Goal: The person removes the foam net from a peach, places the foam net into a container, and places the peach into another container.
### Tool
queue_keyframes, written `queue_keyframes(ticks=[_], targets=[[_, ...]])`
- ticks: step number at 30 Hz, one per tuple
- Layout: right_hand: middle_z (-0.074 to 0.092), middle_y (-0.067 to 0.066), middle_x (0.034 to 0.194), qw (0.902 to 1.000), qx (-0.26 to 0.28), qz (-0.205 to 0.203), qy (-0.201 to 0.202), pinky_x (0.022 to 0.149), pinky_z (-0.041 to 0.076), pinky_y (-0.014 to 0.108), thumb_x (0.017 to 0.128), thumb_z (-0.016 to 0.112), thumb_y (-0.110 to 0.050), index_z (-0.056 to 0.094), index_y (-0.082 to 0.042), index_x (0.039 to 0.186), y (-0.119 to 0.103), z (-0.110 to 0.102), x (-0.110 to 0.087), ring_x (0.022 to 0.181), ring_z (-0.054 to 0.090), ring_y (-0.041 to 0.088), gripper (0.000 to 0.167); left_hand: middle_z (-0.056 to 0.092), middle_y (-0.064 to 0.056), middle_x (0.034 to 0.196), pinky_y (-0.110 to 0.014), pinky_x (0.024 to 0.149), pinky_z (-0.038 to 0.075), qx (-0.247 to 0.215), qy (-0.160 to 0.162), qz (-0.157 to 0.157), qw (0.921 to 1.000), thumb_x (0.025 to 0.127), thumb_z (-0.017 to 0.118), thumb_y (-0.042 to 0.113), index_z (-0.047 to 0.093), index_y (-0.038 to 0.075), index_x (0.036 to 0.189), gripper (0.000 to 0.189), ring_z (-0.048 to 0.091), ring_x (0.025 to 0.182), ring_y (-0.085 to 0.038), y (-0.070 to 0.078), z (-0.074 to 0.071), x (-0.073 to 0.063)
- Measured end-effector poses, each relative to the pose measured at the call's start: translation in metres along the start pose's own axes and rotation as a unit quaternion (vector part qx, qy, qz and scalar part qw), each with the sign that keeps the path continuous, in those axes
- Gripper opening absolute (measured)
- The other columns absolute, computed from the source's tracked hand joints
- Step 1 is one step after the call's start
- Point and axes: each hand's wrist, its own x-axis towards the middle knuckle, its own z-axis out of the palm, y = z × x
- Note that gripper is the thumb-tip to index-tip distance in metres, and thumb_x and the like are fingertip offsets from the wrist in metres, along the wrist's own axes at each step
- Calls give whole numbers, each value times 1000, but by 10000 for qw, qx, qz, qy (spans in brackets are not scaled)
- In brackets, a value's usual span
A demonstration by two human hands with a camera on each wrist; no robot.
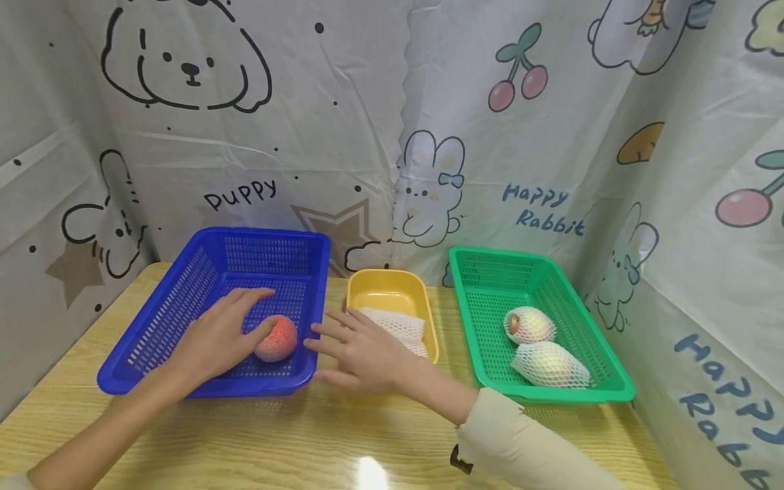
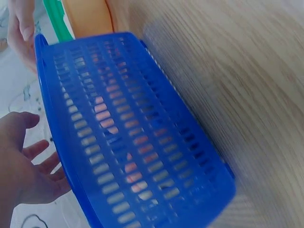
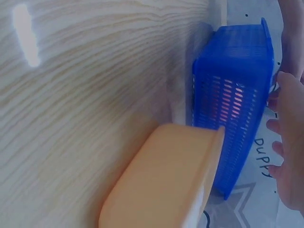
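A round pinkish-red peach (image 1: 277,339) lies in the near right corner of the blue basket (image 1: 211,391). My left hand (image 1: 223,333) reaches over that basket, fingers spread and thumb overlapping the peach's left side in the head view. My right hand (image 1: 367,350) hovers with spread fingers between the basket's right rim and the yellow tray (image 1: 433,333), holding nothing. Empty white foam nets (image 1: 398,325) lie in the tray, partly hidden by the right hand. In the left wrist view, pinkish patches show through the blue basket's slots.
A green basket (image 1: 459,299) stands to the right, holding two pale fruits (image 1: 550,364) in white foam nets. All three containers sit on a wooden table (image 1: 257,442). Printed cloth (image 1: 343,102) hangs behind and along the sides.
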Motion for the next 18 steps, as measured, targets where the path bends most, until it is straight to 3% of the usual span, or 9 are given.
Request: queue_keyframes(ticks=[7, 13, 18], targets=[[23, -1, 163, 9941, 35, 727, -807, 120, 1, 57, 103, 26, -63, 31, -37, 157, 8, -16, -15, 151, 0, 26, 61, 58, -17, 131, -63, 85, 52, -236, 0, 562, 9981, 100, 61, 30, 53, 12, 142, 46, 55, 118, -41, 15, 9, -2], [20, -5, 164, 9906, 101, 1052, -864, 118, -1, 61, 102, 28, -64, 31, -39, 156, 17, -25, -29, 151, -7, 25, 60, 53, -16, 141, -62, 85, 53, -182, 24, 945, 9954, 97, 66, 33, 50, 16, 147, 55, 52, 122, -43, 27, 14, -3], [22, -6, 164, 9876, 187, 1244, -944, 117, -4, 62, 103, 32, -60, 31, -39, 156, 22, -28, -42, 151, -6, 25, 57, 40, -18, 152, -65, 95, 46, -34, -123, 1263, 9919, 96, 68, 32, 47, 16, 149, 60, 40, 134, -44, 39, 18, -2]])
